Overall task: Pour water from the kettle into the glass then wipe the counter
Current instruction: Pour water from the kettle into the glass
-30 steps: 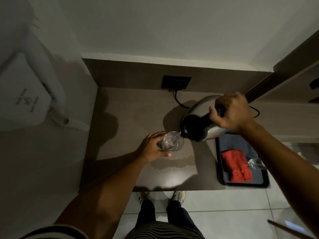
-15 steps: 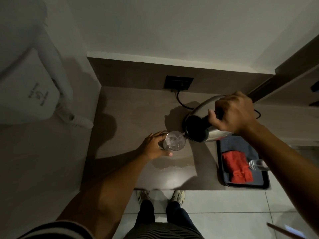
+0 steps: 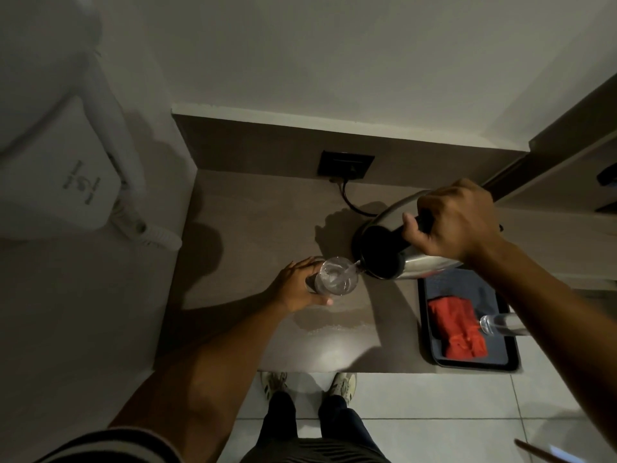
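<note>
kettle [image 3: 414, 262] handle: hidden by right hand [image 3: 457, 222] | second glass [image 3: 497, 324]: partly behind forearm

Person seen from above: bare forearms, short sleeve, dark trousers, pale trainers.

Both forearms are bare from elbow to wrist, with no watch, ring or band showing on the left hand [image 3: 293, 289] or the right hand [image 3: 457, 222]. At the lower left edge of the frame a short sleeve [image 3: 110, 446] ends in a pale band over darker cloth (its true colour is hard to judge in the dim light). At the bottom centre a dark, finely striped garment hem [image 3: 314, 456] covers the waist. Below it run slim dark trousers [image 3: 310, 416], and under them a pair of light-coloured trainers [image 3: 344, 384] with darker side markings and laces.
</note>
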{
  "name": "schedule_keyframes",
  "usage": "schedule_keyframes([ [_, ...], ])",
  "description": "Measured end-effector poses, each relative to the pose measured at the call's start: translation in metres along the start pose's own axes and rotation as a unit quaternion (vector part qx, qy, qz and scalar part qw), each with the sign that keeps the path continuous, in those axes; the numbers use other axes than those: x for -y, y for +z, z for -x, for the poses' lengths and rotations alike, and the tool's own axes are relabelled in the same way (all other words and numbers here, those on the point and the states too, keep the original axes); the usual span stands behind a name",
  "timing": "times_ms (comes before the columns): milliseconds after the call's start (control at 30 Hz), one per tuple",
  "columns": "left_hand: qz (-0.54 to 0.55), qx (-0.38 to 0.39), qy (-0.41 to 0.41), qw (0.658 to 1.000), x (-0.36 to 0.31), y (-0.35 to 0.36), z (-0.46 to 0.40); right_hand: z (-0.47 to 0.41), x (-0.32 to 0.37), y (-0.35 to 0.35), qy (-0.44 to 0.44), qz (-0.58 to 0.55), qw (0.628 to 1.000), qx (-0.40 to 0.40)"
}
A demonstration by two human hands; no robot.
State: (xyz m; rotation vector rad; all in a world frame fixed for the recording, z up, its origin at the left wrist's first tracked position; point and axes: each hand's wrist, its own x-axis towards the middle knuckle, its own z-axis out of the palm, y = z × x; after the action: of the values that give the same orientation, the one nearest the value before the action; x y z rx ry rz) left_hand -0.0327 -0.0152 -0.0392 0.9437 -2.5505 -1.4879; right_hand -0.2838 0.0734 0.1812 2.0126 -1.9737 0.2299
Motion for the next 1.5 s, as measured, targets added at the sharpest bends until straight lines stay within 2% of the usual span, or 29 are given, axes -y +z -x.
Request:
schedule_keyframes([
  [233, 0.009, -0.017, 0.013, 1.0, 0.0, 0.001, 0.001, -0.004, -0.001, -0.01, -0.007, 0.013, 1.0, -0.002],
  [433, -0.003, 0.0, -0.016, 1.0, -0.001, 0.001, 0.0, -0.006, 0.001, -0.016, -0.023, 0.02, 1.0, 0.005],
  [867, 0.002, -0.01, -0.015, 1.0, -0.004, 0.0, 0.002, -0.006, 0.004, -0.015, -0.026, 0.034, 0.999, 0.021],
  [967, 0.013, -0.013, -0.016, 1.0, -0.002, 0.0, 0.002, -0.006, 0.001, -0.014, -0.013, 0.015, 1.0, 0.013],
  [1067, 0.029, -0.022, -0.006, 0.999, -0.002, 0.001, 0.003, -0.002, -0.006, -0.008, 0.032, -0.065, 0.997, 0.026],
  [1300, 0.02, 0.0, -0.011, 1.0, -0.005, -0.001, 0.002, 0.032, -0.016, 0.027, 0.164, -0.247, 0.955, 0.008],
  [1500, 0.015, -0.016, -0.006, 1.0, -0.004, 0.0, 0.003, 0.055, -0.032, 0.047, 0.317, -0.398, 0.857, -0.082],
])
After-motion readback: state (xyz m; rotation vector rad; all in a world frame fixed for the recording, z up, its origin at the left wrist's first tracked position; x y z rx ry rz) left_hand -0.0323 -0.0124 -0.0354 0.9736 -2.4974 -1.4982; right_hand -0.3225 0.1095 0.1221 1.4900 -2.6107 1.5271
